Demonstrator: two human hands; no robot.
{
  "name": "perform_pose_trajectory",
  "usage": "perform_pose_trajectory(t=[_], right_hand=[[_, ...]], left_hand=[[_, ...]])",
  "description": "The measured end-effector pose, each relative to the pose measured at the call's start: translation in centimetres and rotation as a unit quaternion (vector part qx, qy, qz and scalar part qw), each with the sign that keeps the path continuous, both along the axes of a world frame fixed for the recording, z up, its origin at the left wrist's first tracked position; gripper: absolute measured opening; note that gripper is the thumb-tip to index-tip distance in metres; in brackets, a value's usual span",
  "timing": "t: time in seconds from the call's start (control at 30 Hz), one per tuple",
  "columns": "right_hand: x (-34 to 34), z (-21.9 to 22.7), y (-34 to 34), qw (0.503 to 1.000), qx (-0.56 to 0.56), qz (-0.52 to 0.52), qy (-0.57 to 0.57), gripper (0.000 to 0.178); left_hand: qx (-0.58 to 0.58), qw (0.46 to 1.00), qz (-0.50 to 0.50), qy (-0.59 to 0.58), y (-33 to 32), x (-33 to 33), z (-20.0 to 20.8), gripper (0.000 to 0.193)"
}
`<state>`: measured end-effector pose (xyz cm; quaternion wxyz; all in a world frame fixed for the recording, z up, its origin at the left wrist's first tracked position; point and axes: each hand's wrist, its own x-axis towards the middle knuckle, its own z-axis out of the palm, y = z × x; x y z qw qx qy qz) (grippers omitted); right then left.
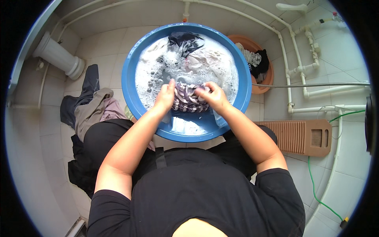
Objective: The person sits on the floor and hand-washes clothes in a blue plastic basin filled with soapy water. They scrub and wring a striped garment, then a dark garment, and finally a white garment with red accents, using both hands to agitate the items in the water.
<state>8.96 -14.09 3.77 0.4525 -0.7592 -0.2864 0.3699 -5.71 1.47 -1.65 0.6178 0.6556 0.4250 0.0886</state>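
A dark-and-white striped cloth (190, 103) is bunched up above the suds at the near side of a large blue basin (127, 81). My left hand (166, 96) grips its left edge with the fingers pointing up. My right hand (215, 96) pinches the cloth's right side, thumb toward the middle. Foamy water fills the basin around the cloth. A black garment (185, 42) pokes out of the foam at the far side, and pale cloth (209, 63) lies partly under the suds.
An orange basin (269, 75) with striped and black clothes stands at the far right. Near my right knee lies a brown washboard (292, 136). Clothes (92, 104) are piled on the floor at left. White pipes (290, 71), a grey hose (308, 84) and a green cord (316, 191) run along the right.
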Motion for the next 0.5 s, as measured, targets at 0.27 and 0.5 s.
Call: perform_pose_trajectory(t=[0.27, 0.5], right_hand=[[3.9, 2.4, 0.0, 0.836, 0.180, -0.307, 0.417, 0.041], [6.1, -2.4, -2.7, 0.943, 0.029, -0.266, -0.197, 0.064]], left_hand=[[-0.014, 0.991, 0.061, -0.120, 1.6, -2.6, 5.6, 0.039], [0.405, 0.908, 0.031, 0.106, 4.4, -3.0, 5.1, 0.055]])
